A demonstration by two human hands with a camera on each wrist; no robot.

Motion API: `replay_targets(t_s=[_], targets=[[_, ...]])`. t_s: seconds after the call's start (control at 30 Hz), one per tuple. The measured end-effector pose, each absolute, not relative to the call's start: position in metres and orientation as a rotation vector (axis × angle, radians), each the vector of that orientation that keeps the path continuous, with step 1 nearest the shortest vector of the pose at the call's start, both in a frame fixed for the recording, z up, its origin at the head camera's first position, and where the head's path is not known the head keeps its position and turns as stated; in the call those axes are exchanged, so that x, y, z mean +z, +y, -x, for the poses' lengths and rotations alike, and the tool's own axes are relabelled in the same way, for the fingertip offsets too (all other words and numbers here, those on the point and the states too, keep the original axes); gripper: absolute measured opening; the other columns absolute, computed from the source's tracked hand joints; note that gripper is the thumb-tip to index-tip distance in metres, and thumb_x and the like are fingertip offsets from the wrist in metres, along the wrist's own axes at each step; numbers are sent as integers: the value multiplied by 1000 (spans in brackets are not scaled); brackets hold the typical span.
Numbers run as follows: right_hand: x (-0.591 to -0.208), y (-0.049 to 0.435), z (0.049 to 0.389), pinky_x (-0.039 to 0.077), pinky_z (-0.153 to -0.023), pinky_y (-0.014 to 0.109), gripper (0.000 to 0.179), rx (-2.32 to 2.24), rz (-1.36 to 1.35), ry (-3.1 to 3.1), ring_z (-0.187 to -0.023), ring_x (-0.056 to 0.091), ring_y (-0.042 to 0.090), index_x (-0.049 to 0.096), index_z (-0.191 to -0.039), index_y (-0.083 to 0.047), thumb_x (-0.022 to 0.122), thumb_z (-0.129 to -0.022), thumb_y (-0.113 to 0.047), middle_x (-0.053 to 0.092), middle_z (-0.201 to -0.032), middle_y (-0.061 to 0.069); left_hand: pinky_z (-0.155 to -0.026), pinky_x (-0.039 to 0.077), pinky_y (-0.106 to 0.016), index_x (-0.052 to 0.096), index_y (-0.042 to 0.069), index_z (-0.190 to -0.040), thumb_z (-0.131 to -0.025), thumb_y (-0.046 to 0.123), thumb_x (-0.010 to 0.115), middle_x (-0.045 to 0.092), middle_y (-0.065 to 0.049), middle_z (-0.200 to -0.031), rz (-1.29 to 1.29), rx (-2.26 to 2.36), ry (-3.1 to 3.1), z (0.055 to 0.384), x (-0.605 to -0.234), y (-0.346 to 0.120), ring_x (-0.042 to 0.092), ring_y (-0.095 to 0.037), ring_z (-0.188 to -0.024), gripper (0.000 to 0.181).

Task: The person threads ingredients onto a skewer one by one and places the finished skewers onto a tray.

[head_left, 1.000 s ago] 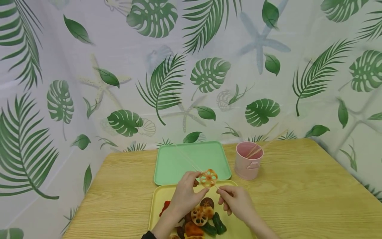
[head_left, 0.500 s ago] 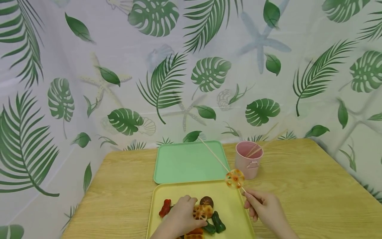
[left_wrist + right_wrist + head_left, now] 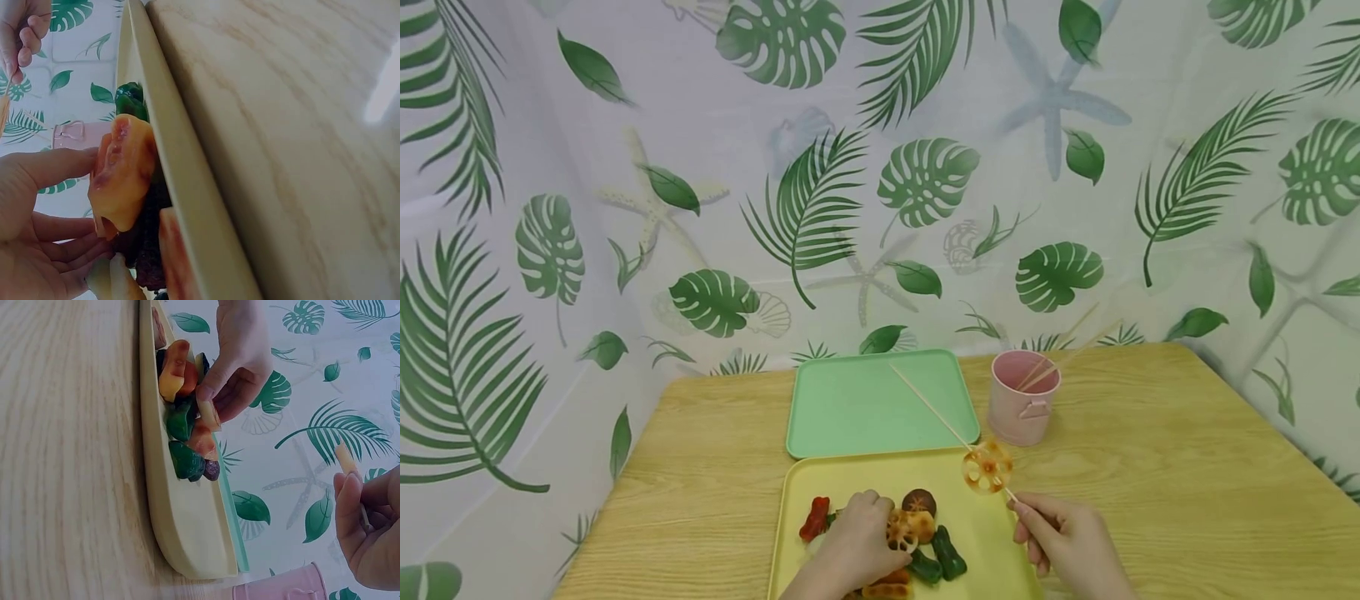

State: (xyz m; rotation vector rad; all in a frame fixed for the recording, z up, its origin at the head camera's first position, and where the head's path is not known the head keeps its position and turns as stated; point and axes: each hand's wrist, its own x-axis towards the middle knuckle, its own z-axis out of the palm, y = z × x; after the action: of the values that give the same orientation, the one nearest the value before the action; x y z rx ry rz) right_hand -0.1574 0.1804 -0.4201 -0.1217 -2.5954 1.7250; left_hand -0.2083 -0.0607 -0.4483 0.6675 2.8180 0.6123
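Observation:
My right hand (image 3: 1070, 533) pinches a thin wooden skewer (image 3: 928, 406) near its lower end. On the skewer, just above the fingers, sits a lotus root slice (image 3: 987, 467). My left hand (image 3: 859, 540) reaches into a pile of toy-like food pieces on the yellow tray (image 3: 988, 542), with thumb and fingers around a second lotus root slice (image 3: 209, 416). Close by lie green pepper pieces (image 3: 951, 553), a brown mushroom cap (image 3: 919, 502), a red piece (image 3: 815, 518) and a yellow-orange piece (image 3: 123, 172). The hand hides part of the pile.
A green tray (image 3: 865, 412) lies behind the yellow one on the wooden table (image 3: 1150, 467). To its right stands a pink bucket (image 3: 1021, 408) with several skewers (image 3: 1071, 337) in it. A leaf-patterned cloth (image 3: 880, 192) hangs behind the table.
My left hand has left the skewered lotus root slice and moved down to the pile, at another slice. My right hand has carried the skewer to the right, then slightly down.

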Motion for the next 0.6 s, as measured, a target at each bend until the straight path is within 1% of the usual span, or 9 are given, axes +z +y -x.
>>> replay_targets(t_s=[0.1,0.23,0.5,0.6], targets=[[-421,180,157,45,-42,25,23,1737,133,-2591,-45,45,11,63,-109,8,55,-93,-7,56,-65,6,-69,47,-30,62,2,-102,-72,33,79,52,-3,-89,-658,630,2813,209,-449,-61,51,-21,-84,47],[-421,182,157,42,-39,25,24,1742,83,-2595,-41,43,10,63,-109,8,55,-93,-7,56,-65,5,-72,47,-31,61,2,-107,-72,32,78,53,-4,-94,-651,688,2783,212,-449,-63,51,-22,-89,49],[-422,184,158,41,-39,24,20,1727,88,-2630,-41,43,10,64,-106,6,54,-93,-6,56,-65,6,-63,43,-28,58,3,-111,-73,28,78,51,-4,-99,-679,852,2781,216,-445,-76,48,-16,-82,49],[-423,185,158,41,-39,24,21,1736,72,-2632,-41,42,10,64,-107,7,54,-93,-5,56,-65,6,-64,44,-28,58,3,-114,-74,27,77,52,-4,-101,-690,874,2812,220,-443,-83,49,-15,-82,50]])
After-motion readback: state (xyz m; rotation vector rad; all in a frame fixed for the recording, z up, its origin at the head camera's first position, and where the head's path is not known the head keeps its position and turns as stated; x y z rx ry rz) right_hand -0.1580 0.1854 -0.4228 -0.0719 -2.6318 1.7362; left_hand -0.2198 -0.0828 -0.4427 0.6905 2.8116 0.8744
